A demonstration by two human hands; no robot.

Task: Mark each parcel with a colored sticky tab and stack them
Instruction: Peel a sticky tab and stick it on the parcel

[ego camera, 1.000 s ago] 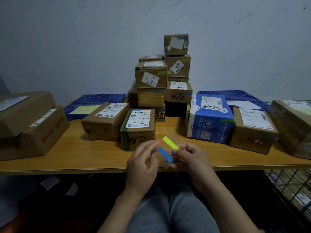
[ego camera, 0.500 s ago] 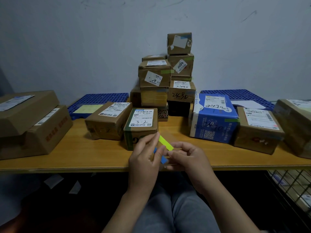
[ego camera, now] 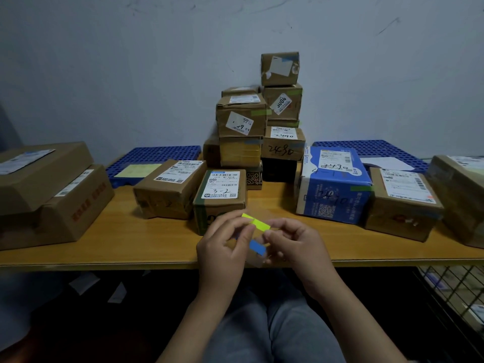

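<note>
Since a second ago the yellow tab (ego camera: 255, 221) has swung apart from the blue tab (ego camera: 257, 248), which then lay close alongside it.

From the head view, the left hand (ego camera: 225, 247) pinches the yellow tab's left part between thumb and forefinger. The right hand (ego camera: 296, 247), fingers curled, holds the blue tab by its right end, with the yellow tab's right end at its fingertips. Both hands hover over the counter (ego camera: 131, 239) at its front edge, just before the small parcel (ego camera: 220, 200) marked "3-2". A stack of parcels (ego camera: 262, 127) stands behind against the wall, and a blue parcel (ego camera: 332, 184) sits to the right.
</note>
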